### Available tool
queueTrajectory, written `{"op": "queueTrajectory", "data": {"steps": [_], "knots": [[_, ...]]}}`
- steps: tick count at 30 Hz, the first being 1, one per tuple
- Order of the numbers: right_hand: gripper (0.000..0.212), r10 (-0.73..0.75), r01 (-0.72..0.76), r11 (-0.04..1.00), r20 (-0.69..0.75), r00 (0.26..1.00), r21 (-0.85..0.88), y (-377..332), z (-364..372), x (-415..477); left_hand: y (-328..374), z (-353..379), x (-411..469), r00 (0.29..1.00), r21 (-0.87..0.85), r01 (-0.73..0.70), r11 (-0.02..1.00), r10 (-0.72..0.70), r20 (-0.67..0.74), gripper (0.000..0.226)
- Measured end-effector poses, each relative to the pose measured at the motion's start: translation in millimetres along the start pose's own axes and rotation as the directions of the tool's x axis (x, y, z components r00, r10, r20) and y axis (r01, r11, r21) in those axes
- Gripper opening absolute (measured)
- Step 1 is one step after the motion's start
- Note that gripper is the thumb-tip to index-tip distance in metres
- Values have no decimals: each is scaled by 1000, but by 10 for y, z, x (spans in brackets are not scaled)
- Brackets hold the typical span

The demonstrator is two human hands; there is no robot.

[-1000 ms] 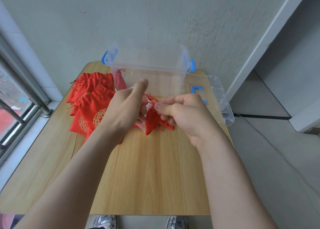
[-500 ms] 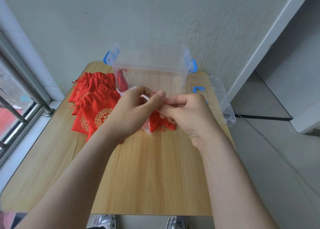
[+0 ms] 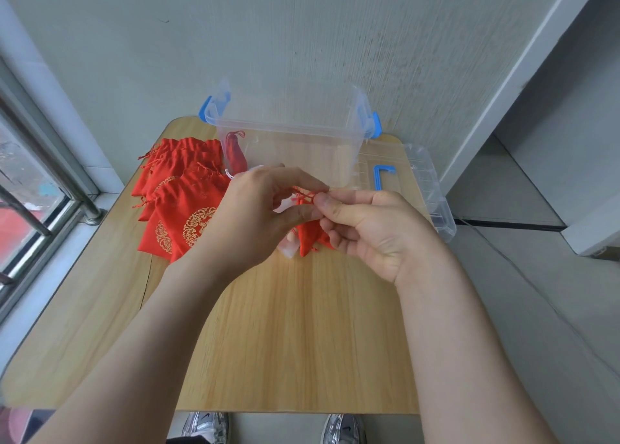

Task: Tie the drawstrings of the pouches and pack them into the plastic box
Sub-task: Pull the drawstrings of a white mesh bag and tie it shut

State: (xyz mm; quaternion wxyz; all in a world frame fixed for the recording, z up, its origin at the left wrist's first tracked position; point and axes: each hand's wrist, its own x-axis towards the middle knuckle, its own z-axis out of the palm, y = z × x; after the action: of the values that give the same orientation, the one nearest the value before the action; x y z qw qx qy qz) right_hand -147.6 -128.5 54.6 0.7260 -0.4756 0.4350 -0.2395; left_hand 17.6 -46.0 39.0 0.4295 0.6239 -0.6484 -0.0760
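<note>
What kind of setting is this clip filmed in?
Likely a plain indoor room, perhaps a home or small workroom: a small light wooden table stands against a bare pale wall, beside a metal-framed barred window.

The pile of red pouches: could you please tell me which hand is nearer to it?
Left. The left hand sits at the pile's right edge; the right hand is farther right.

- Light wooden table.
- Pile of red pouches at its far left.
- Clear plastic box at the far edge.
- Clear lid beside it, far right.
</note>
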Motion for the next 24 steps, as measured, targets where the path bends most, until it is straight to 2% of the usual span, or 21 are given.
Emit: {"op": "queueTrajectory", "data": {"steps": [4, 9, 17, 21, 24], "knots": [[11, 15, -16, 999, 24, 1000, 49, -22, -13, 4, -10, 16, 16, 995, 45, -27, 999, 31, -94, 27], [16, -6, 3, 997, 41, 999, 71, -18, -20, 15, 10, 6, 21, 988, 1, -40, 999, 40, -148, 19], [11, -113, 107, 986, 45, 993, 125, -59, 7, -42, 66, 16, 20, 965, 62, -68, 996, 81, -251, 10], [9, -159, 156, 984, 30, 987, 89, -51, 31, -35, 58, 18, 15, 968, 23, -30, 999, 35, -249, 8], [8, -201, 201, 980, 3, 980, -10, -40, 49, -18, 68, 7, 18, 973, 14, -3, 1000, 6, -233, 7]]}}
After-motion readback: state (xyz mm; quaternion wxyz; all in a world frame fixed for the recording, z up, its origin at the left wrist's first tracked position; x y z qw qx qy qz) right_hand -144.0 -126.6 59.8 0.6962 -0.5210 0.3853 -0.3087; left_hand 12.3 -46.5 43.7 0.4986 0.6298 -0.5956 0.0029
